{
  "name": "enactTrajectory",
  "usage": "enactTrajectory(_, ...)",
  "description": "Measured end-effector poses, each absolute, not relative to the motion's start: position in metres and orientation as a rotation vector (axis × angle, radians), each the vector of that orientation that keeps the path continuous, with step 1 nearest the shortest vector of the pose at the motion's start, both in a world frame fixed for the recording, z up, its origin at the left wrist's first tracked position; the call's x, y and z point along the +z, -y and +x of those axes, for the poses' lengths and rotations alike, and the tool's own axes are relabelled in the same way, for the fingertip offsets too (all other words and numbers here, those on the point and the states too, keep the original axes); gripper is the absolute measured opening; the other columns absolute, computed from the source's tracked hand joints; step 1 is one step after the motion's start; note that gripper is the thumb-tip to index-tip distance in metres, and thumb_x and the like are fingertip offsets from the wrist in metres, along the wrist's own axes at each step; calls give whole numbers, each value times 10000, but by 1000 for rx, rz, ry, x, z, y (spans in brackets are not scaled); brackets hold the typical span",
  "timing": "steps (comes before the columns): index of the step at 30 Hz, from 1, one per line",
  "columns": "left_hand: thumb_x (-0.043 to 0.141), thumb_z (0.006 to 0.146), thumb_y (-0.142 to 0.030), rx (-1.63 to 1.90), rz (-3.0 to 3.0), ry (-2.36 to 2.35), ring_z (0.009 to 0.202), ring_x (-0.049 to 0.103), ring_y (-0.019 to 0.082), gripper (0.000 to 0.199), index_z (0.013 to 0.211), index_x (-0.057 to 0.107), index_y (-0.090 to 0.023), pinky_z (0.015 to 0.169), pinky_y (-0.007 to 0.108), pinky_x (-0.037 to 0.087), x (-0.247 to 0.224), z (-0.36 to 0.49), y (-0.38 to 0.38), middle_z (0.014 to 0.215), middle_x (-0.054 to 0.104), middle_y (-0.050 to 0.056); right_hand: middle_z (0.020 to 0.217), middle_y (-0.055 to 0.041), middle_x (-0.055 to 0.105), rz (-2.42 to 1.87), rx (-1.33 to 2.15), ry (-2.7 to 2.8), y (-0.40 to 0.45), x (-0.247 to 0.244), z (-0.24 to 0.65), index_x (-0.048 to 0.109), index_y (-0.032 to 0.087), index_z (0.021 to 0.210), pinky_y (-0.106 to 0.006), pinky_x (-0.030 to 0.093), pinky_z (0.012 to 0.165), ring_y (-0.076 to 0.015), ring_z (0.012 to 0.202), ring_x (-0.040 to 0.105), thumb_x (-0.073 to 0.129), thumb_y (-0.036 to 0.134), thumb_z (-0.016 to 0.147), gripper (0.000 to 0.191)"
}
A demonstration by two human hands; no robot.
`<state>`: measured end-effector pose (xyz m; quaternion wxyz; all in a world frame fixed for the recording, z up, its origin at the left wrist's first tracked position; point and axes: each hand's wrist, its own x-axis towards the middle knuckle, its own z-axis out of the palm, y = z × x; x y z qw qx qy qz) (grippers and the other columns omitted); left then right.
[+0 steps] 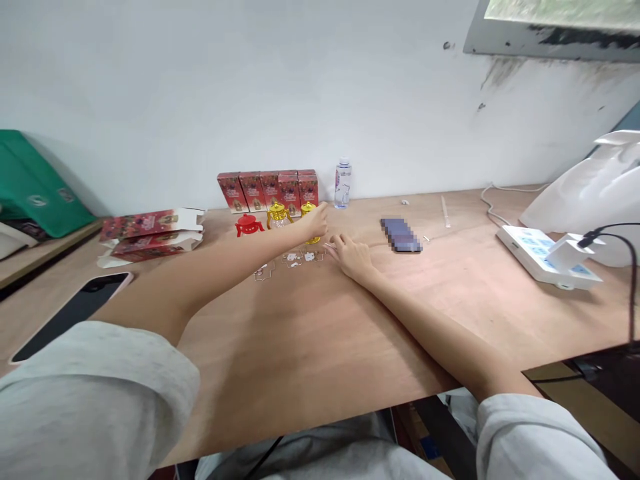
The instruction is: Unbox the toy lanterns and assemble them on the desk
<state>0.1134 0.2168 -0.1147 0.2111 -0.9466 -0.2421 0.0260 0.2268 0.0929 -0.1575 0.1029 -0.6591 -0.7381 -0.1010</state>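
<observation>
We located the left hand point(319, 220) at the rightmost gold lantern point(307, 208); we could not determine whether its fingers were apart or clamped. We found the right hand point(354, 257) just right of the small flat pieces point(293, 257), its grip likewise unclear. Farther left, we noted another gold lantern point(278, 212), then a red lantern point(247, 223), before red boxes point(269, 187).

On the tabletop point(380, 360) I see the lanterns point(277, 209), standing before the row of boxes point(269, 187); the bottle point(343, 187) stands to the right (also near the wall point(250, 87)).
</observation>
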Motion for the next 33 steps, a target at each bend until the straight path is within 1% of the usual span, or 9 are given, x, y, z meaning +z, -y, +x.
enactTrajectory(6,627,716,-158,254,-2606,790,973,569,273,112,614,669,-176,952,469,212,-106,120,-215,694,694,106,1146,-151,568,-2086,-224,2028,-93,-154,228,466,146,1162,-315,437,711,-252,922,639,256,397,986,372)
enactTrajectory(9,676,706,-264,315,-2623,823,969,571,273,107,658,682,-168,953,446,228,-93,124,-210,739,701,102,1142,-185,566,-2128,-193,1985,-94,-156,229,466,120,1156,-340,457,744,-274,968,636,276,501,964,468)
enactTrajectory(13,675,706,-429,297,-2668,821,1014,569,279,336,964,689,-214,965,422,266,-58,117,-204,1004,708,90,1153,-206,560,-2136,-136,1949,-97,-157,233,481,107,1151,-381,469,771,-316,1003,626,299,708,855,694)
enactTrajectory(15,632,752,-455,174,-2670,841,1071,558,279,442,1116,629,-204,982,422,274,-39,100,-204,1136,666,106,1149,-204,565,-2141,-118,1930,-97,-157,235,491,104,1148,-392,470,773,-328,1000,627,301,743,827,740)
enactTrajectory(17,557,820,-460,32,-2620,926,1150,524,284,456,1180,585,-182,1006,439,273,-26,74,-206,1216,624,111,1162,-211,560,-2153,-108,1909,-97,-157,237,497,99,1154,-398,467,776,-334,997,626,299,747,823,754)
enactTrajectory(21,392,909,-454,-351,-2527,1148,1230,479,305,506,1278,504,-127,1015,468,321,-36,7,-193,1316,546,153,1171,-212,559,-2164,-127,1857,-95,-159,238,509,95,1166,-386,445,781,-322,984,620,293,670,884,676)
enactTrajectory(25,383,907,-423,-702,-2607,1044,1229,496,282,485,1258,519,-117,1032,448,364,-79,-43,-140,1330,543,151,1139,-188,590,-2040,-331,1793,-104,-157,245,528,96,1142,-393,388,869,-310,1055,551,314,486,956,482)
enactTrajectory(27,411,907,-410,-644,-2747,890,1247,493,261,455,1261,527,-147,1056,435,362,-101,-52,-107,1333,552,129,1156,-174,593,-1915,-420,1749,-119,-145,248,526,107,1148,-402,365,901,-297,1079,518,315,378,967,389)
enactTrajectory(33,407,929,-487,-383,-3169,831,1427,246,232,571,1433,344,-228,1181,448,159,-148,-31,-62,1528,298,69,1236,-172,563,-1613,-592,2139,-196,-75,222,526,109,1196,-441,408,929,-266,1119,500,387,239,949,311)
